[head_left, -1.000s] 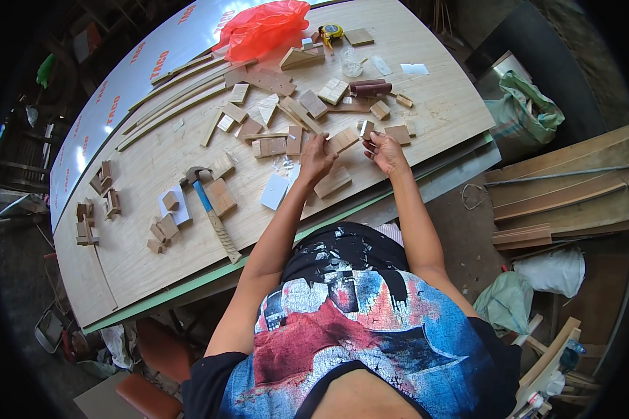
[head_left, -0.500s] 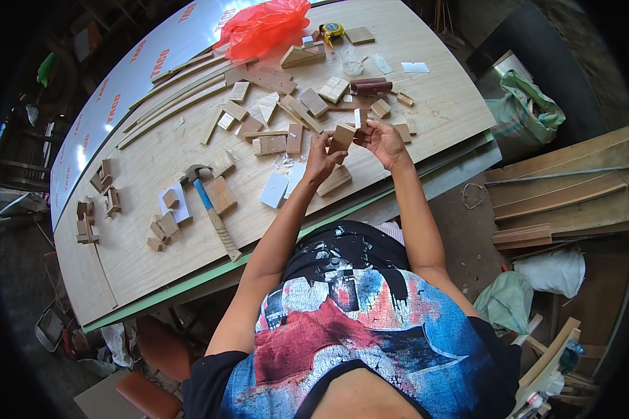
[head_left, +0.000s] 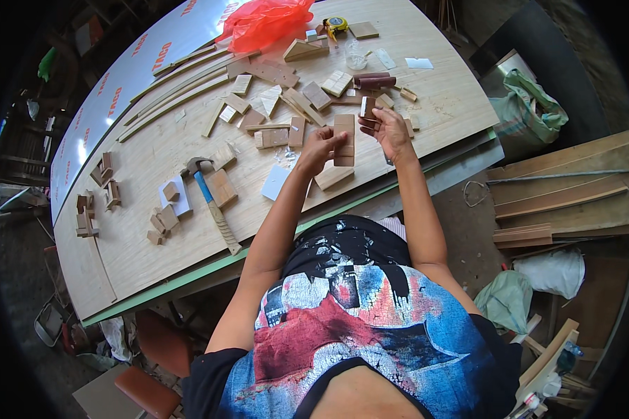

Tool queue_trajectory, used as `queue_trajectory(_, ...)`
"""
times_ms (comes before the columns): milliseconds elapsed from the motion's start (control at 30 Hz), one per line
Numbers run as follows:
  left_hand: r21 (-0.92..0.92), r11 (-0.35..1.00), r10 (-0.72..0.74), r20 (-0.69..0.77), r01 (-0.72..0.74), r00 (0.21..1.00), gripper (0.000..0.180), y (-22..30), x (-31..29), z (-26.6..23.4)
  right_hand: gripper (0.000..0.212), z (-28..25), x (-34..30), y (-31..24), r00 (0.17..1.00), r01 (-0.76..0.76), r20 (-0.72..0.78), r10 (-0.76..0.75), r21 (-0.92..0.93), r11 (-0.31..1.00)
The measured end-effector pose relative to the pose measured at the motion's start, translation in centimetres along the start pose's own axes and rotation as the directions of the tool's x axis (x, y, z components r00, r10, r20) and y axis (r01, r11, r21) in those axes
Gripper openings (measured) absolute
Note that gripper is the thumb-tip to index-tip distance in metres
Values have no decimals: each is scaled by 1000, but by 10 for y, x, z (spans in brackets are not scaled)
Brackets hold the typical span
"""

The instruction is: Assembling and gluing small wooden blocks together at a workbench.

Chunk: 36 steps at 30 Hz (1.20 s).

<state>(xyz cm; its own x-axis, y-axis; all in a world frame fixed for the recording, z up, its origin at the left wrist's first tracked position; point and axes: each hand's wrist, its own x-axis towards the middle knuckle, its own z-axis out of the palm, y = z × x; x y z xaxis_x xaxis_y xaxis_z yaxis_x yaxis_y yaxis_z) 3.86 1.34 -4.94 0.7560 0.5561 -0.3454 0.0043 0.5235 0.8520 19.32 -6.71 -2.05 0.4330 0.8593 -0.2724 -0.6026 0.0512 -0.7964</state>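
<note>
The left hand (head_left: 319, 148) is pinching a flat, rectangular brown wooden block (head_left: 344, 133) above the pale wood-topped table (head_left: 447, 98); the right hand (head_left: 393, 134) is gripping a small dark-brown block with a white face (head_left: 367, 108) near it. Scattered wooden offcuts (head_left: 316, 96) are lying around them. A blue-and-tan-handled claw hammer (head_left: 213, 206) is resting farther left.

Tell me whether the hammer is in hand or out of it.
Out of hand: the hammer lies on the tabletop, while the left hand grips a wooden block and the right hand a pale-edged piece.
</note>
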Motion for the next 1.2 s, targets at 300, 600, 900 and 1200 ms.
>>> queue_trajectory(300, -451, 853, -262, 67, 264, 963, 27, 6, 8, -2, 16, 5, -3, -2, 1000, 14, 2, -13, -113, 993)
queue_trajectory(600, -512, 823, -257, 50, 245, 965, 28, 1, 9, 0, 15, 6, -2, 4, 1000, -13, 6, 14, -97, 995)
queue_trajectory(900, -207, 975, -96, -45, 85, 994, 30, 4, 2, 4, 18, 5, -3, 1, 997, 38, -53, -48, -183, 982)
queue_trajectory(1200, -9, 986, 168, 33, -168, 985, 21, 15, 1, 8, 24, 17, -4, -12, 970, 212, 4, -241, -490, 845)
